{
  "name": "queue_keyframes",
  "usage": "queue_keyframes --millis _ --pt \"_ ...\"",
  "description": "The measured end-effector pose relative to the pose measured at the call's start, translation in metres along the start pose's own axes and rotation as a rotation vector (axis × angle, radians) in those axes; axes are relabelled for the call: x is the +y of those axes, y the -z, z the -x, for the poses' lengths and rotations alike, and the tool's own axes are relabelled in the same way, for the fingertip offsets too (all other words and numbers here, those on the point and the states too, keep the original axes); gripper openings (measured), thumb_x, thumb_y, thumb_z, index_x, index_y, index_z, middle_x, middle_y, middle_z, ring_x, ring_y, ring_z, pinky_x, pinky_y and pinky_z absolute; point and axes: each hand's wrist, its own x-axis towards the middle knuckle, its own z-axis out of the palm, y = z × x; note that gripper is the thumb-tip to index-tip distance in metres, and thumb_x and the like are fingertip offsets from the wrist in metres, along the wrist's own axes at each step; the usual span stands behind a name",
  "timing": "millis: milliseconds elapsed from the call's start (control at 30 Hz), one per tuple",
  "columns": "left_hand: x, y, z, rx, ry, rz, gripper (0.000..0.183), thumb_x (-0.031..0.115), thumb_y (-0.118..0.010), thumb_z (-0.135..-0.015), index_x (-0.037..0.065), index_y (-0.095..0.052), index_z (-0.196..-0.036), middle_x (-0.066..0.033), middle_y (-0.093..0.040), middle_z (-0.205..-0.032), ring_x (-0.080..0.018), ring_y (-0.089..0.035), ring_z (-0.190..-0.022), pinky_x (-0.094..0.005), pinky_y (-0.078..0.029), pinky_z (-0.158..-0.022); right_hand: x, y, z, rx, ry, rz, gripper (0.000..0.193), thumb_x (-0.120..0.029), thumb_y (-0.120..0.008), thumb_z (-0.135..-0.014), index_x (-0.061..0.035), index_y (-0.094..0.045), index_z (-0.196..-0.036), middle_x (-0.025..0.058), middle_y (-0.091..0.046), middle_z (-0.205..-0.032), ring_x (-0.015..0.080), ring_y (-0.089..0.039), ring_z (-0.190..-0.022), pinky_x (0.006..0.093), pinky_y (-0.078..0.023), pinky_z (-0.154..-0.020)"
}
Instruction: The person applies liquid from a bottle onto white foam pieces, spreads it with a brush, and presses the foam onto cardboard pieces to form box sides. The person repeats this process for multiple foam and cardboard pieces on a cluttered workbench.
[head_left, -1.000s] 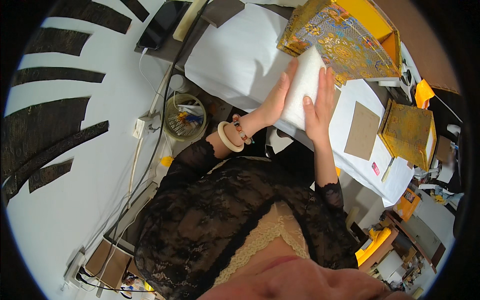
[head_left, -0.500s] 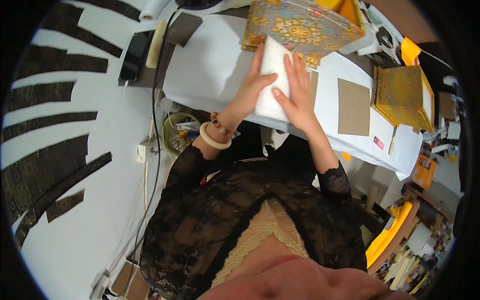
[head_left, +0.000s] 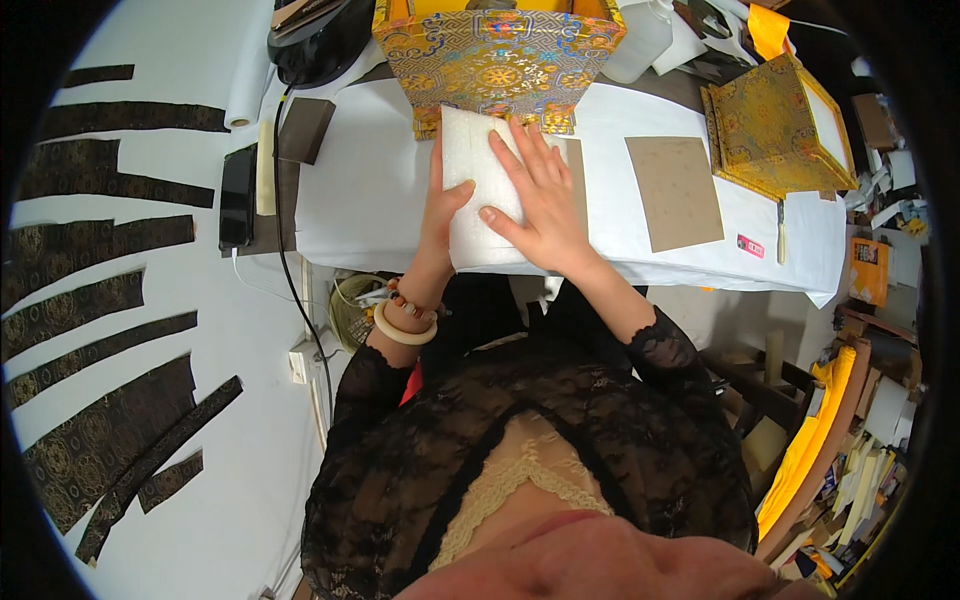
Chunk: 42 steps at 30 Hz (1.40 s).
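Observation:
A white, soft-looking padded block (head_left: 470, 160) lies on the white-covered table in front of me. My left hand (head_left: 444, 212) grips its left side, fingers along the edge and thumb on top. Across the right part of its upper face lies my right hand (head_left: 545, 205), fingers stretched out and thumb spread toward the left. Just beyond the block stands a large brocade-covered box (head_left: 500, 62) in blue and gold, with a yellow inside. A strip of grey-brown board (head_left: 574, 165) shows beside my right hand, partly covered.
Rightward lie a grey-brown board (head_left: 675, 195), a small pink tag (head_left: 750, 246), a slim tool (head_left: 781, 232) and a smaller gold brocade box (head_left: 765, 130). At left are a phone (head_left: 238, 200), a dark block (head_left: 306, 130) and a black cable (head_left: 290, 200). Dark patterned strips (head_left: 110, 430) lie on a white surface.
The view has swung, shifting the table and boxes leftward in the picture. My right hand lies flatter across the block, farther over its top. The left hand keeps its side.

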Motion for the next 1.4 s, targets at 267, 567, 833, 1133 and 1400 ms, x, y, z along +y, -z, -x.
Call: queue_keyframes --millis 267,567,833,1133,1400 --pt "0.0 0.004 0.005 0.016 0.012 -0.087 0.083 0.022 -0.055 -0.081 0.008 -0.013 -0.152 -0.0153 -0.035 -0.145 -0.027 -0.038 -0.132 -0.0391 -0.035 -0.107 0.0 0.001 0.001 0.015 -0.003 -0.013 0.077 -0.055 -0.059 -0.084 -0.0152 -0.036 -0.147 0.017 -0.021 -0.156 0.0391 -0.016 -0.144 0.0545 -0.01 -0.114" --pt "0.013 -0.004 0.009 0.06 0.076 -0.18 0.075 0.016 -0.047 -0.081 0.007 -0.019 -0.15 -0.0141 -0.038 -0.142 -0.025 -0.042 -0.129 -0.0361 -0.036 -0.105 0.005 -0.005 0.007 0.108 -0.17 -0.064 0.095 -0.052 -0.062 -0.084 0.0168 -0.027 -0.139 0.0382 -0.019 -0.147 0.0467 -0.016 -0.141 0.0503 -0.013 -0.116" --pt "0.009 -0.002 0.013 0.096 0.134 -0.169 0.074 0.02 -0.047 -0.081 0.007 -0.02 -0.149 -0.0131 -0.039 -0.141 -0.0247 -0.041 -0.129 -0.0362 -0.035 -0.106 0.004 -0.005 0.007 0.06 -0.157 0.009 0.097 -0.055 -0.056 -0.087 0.0184 -0.021 -0.14 0.0399 -0.018 -0.147 0.0478 -0.013 -0.142 0.0506 -0.013 -0.116" --pt "0.015 0.003 0.006 0.035 0.036 -0.346 0.08 0.017 -0.047 -0.079 0.006 -0.016 -0.151 -0.0134 -0.033 -0.147 -0.0249 -0.035 -0.134 -0.0358 -0.03 -0.11 0.005 0.001 0.004 0.086 -0.018 -0.065 0.089 -0.052 -0.055 -0.089 0.0098 -0.023 -0.145 0.0305 -0.022 -0.151 0.0467 -0.012 -0.142 0.0537 -0.011 -0.115" --pt "0.014 -0.003 -0.003 -0.005 -0.112 -0.441 0.09 0.012 -0.045 -0.07 0.007 -0.01 -0.153 -0.0124 -0.01 -0.158 -0.0249 -0.018 -0.143 -0.0368 -0.018 -0.116 -0.001 0.003 0.0 0.007 0.01 -0.031 0.085 -0.053 -0.054 -0.089 0.0015 -0.026 -0.147 0.0177 -0.021 -0.156 0.0391 -0.009 -0.145 0.0556 -0.005 -0.114"
